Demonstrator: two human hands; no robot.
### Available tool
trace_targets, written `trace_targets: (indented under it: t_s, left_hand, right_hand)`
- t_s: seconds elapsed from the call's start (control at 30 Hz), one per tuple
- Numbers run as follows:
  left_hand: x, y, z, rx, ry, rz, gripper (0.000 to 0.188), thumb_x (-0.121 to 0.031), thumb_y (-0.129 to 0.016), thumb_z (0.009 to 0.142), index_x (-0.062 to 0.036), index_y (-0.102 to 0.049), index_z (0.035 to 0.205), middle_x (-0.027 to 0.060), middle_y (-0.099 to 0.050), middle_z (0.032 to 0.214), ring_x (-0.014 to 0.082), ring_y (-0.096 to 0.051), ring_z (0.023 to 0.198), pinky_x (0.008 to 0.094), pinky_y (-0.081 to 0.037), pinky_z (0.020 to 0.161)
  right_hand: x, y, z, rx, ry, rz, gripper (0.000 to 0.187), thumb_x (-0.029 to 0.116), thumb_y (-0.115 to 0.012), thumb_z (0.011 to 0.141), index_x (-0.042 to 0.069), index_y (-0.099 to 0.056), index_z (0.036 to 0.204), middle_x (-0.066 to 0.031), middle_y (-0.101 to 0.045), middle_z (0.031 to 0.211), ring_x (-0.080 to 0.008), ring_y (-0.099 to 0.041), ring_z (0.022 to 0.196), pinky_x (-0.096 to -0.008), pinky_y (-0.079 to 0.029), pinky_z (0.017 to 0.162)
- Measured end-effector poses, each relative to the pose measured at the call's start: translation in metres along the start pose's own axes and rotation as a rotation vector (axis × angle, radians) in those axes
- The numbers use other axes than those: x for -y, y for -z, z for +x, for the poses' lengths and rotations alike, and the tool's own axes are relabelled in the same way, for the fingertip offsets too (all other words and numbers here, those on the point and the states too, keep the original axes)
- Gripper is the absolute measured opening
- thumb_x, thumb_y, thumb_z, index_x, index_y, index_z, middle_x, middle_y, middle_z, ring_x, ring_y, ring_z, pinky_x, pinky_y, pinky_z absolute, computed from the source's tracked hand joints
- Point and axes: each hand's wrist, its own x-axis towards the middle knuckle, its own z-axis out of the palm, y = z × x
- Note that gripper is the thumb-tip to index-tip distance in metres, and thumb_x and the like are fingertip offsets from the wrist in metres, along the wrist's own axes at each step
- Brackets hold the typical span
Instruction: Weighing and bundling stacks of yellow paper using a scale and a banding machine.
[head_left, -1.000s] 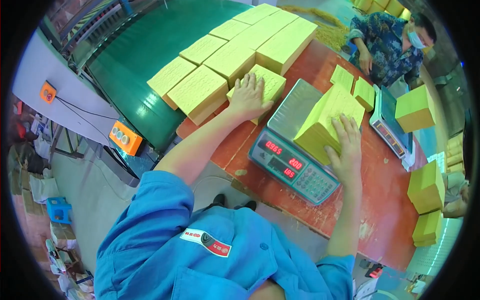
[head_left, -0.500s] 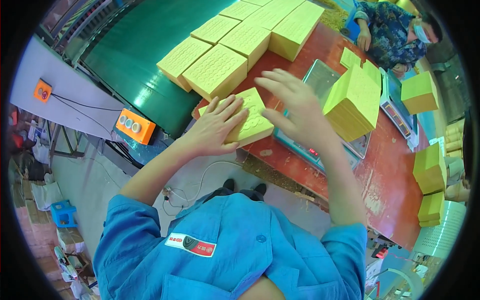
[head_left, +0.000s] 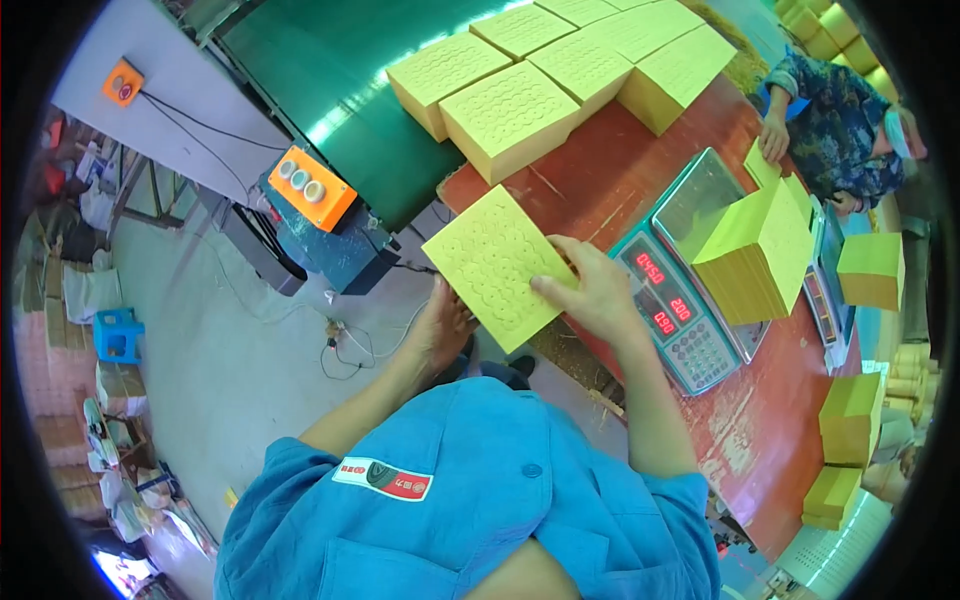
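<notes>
Between my hands is a yellow stack of embossed paper sheets [head_left: 500, 268], tilted so its patterned top faces up. My right hand [head_left: 592, 296] grips its right edge, thumb on top. At the lower left edge, my left hand [head_left: 445, 325] supports the stack, its fingers partly hidden beneath. The stack is in front of my body, just off the near corner of the red table [head_left: 740, 470]. To its right, a digital scale [head_left: 703, 362] with lit red digits carries a taller block of yellow paper [head_left: 745, 262].
Several yellow paper blocks [head_left: 510, 115] stand along the green conveyor belt [head_left: 300, 75] and table. An orange button box [head_left: 312, 190] sits left. Across the table, a person [head_left: 840, 120] touches yellow paper by a second scale [head_left: 822, 275]. More blocks [head_left: 850, 420] stand at right.
The paper stack has come off the table toward my body and turned. My left hand has moved from its top to its lower edge; my right hand, previously raised and apart, now grips it.
</notes>
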Motion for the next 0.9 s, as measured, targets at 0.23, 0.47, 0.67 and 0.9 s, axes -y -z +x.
trace_targets:
  t_s: [0.23,0.47,0.67,0.9]
  left_hand:
    - [-0.012,-0.051,-0.019,-0.014,-0.145,-0.033,0.076,-0.067,-0.044,0.09,-0.0224,-0.026,0.149,0.0081,-0.042,0.145,0.0255,-0.041,0.132,0.0463,-0.033,0.107]
    - [-0.001,-0.051,0.003,-0.113,-0.3,0.035,0.057,-0.026,-0.057,0.093,-0.0102,-0.033,0.143,0.0098,-0.048,0.14,0.0254,-0.048,0.128,0.0414,-0.04,0.107]
    - [-0.006,-0.054,-0.019,-0.073,-0.298,0.031,0.06,-0.034,-0.055,0.09,-0.004,-0.04,0.14,0.0126,-0.053,0.135,0.0275,-0.053,0.123,0.042,-0.043,0.103]
    - [-0.072,-0.172,-0.034,0.264,-0.342,0.25,0.051,-0.041,-0.043,0.096,-0.0056,-0.049,0.133,0.0111,-0.061,0.121,0.024,-0.061,0.109,0.0391,-0.051,0.09]
  right_hand:
    - [-0.009,-0.011,-0.018,-0.186,-0.03,0.092,0.055,0.046,-0.064,0.082,0.009,-0.058,0.122,-0.0147,-0.063,0.106,-0.0324,-0.061,0.102,-0.0427,-0.049,0.084]
    - [-0.02,-0.036,-0.021,-0.257,0.032,0.028,0.063,0.05,-0.064,0.083,0.005,-0.054,0.126,-0.0185,-0.062,0.106,-0.0357,-0.061,0.098,-0.043,-0.049,0.085]
    - [-0.047,-0.001,-0.055,-0.252,0.026,0.518,0.055,0.041,-0.063,0.088,0.0,-0.055,0.124,-0.0191,-0.062,0.111,-0.0305,-0.064,0.098,-0.0378,-0.051,0.085]
    - [-0.06,0.087,-0.108,-0.118,-0.026,0.996,0.052,0.044,-0.046,0.1,0.0,-0.054,0.127,-0.0053,-0.063,0.1,-0.0152,-0.059,0.087,-0.0309,-0.05,0.078]
